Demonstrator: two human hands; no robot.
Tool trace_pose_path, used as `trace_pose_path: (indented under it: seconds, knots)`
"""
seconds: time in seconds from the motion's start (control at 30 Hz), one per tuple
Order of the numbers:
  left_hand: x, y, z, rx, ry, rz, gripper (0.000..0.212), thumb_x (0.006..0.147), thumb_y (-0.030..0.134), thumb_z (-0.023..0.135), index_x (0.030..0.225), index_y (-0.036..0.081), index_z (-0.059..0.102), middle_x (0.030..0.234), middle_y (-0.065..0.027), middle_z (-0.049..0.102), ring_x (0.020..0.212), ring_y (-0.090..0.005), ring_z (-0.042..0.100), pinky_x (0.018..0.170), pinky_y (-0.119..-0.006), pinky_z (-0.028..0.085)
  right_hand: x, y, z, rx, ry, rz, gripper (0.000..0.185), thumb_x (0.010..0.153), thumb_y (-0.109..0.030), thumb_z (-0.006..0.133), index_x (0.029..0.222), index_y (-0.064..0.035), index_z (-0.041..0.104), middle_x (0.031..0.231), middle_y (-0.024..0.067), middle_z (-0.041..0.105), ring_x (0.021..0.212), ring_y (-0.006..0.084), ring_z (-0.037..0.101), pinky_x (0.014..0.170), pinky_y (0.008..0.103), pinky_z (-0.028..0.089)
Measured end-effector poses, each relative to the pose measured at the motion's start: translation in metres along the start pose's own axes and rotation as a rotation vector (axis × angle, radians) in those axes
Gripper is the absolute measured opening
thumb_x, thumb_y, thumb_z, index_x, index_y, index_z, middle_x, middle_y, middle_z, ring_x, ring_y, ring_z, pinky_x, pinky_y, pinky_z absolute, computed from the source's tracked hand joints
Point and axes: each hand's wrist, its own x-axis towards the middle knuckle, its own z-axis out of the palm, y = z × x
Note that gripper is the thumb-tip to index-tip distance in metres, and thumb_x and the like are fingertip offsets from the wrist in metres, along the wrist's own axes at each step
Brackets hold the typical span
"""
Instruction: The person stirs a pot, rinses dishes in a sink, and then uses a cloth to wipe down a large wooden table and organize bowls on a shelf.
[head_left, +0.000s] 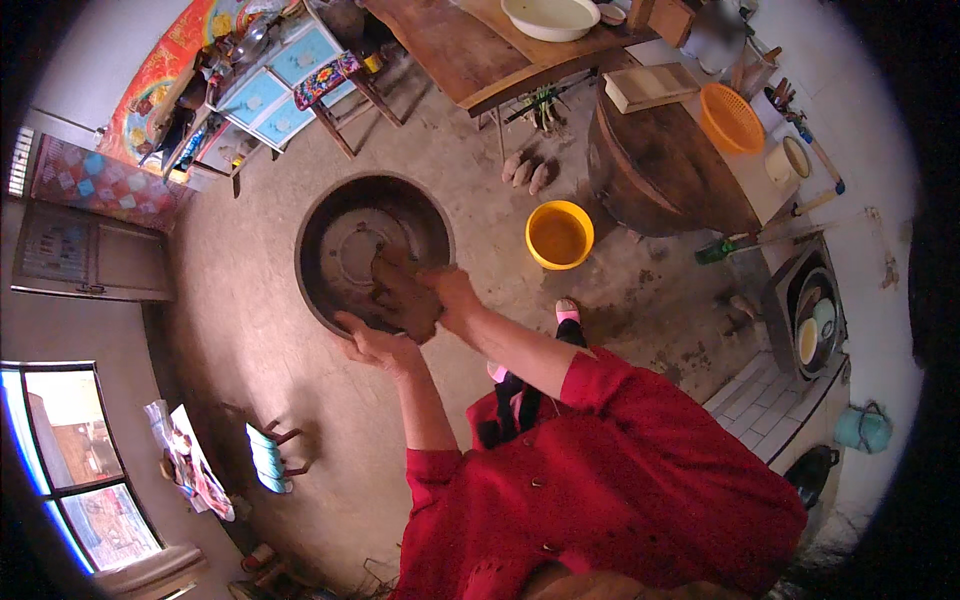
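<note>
A large dark round basin (322, 217) is tilted in front of me, its inside facing up. My left hand (371, 343) grips the basin's near rim, thumb on the inner side. A brown cloth (405, 292) hangs in my right hand (450, 291) and lies against the inner wall and bottom of the basin. Whether the basin rests on the floor or is held above it, I cannot tell. Right of the basin, a yellow bucket (559, 235) with brownish contents stands on the floor.
A wooden table (480, 52) bears a white basin (551, 19). Several root vegetables (523, 172) lie on the floor near a large dark vat (637, 180). An orange basket (731, 118) stands at right. A small stool (266, 457) is lower left, a cloth-topped stool (328, 80) upper left.
</note>
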Motion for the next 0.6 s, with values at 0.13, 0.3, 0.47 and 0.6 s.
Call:
trace_pose_path:
  seconds: [0.13, 0.3, 0.47, 0.6]
  knots:
    - [-0.017, 0.013, 0.004, -0.06, -0.103, -0.186, 0.052, 0.095, 0.038, 0.043, 0.128, -0.002, 0.042, 0.128, -0.0129, 0.046, 0.109, -0.0231, 0.05, 0.089, -0.036, 0.043, 0.002, 0.015, 0.004, 0.099, 0.005, 0.078, 0.025, 0.084, -0.007, 0.056, 0.104, 0.0076, 0.054, 0.1, 0.0205, 0.06, 0.09, 0.028, 0.062, 0.081, 0.0405, 0.054]
    - [-0.001, 0.023, -0.037, -0.539, -0.34, -0.416, 0.084, 0.085, 0.071, 0.024, 0.141, 0.009, 0.027, 0.142, -0.0061, 0.033, 0.125, -0.0207, 0.037, 0.097, -0.04, 0.038, -0.015, 0.001, 0.006, 0.042, -0.138, 0.155, 0.027, 0.085, -0.01, 0.056, 0.106, 0.007, 0.053, 0.101, 0.019, 0.061, 0.09, 0.0277, 0.063, 0.079, 0.0397, 0.054]
    - [0.035, 0.013, -0.039, -0.399, -0.488, -0.622, 0.073, 0.088, 0.062, 0.028, 0.138, 0.008, 0.03, 0.138, -0.0066, 0.036, 0.122, -0.0205, 0.039, 0.096, -0.038, 0.038, -0.032, 0.029, 0.011, 0.0, -0.11, 0.319, 0.028, 0.083, -0.015, 0.058, 0.104, 0.0038, 0.056, 0.099, 0.0143, 0.063, 0.084, 0.0235, 0.064, 0.071, 0.0385, 0.054]
    - [0.025, -0.018, -0.043, -0.287, -0.519, -0.658, 0.065, 0.09, 0.054, 0.031, 0.136, 0.007, 0.032, 0.134, -0.007, 0.039, 0.12, -0.0203, 0.041, 0.096, -0.037, 0.038, -0.04, 0.036, 0.023, -0.058, -0.061, 0.145, 0.026, 0.084, -0.016, 0.054, 0.101, 0.0033, 0.059, 0.096, 0.0145, 0.063, 0.082, 0.0222, 0.063, 0.073, 0.0372, 0.053]
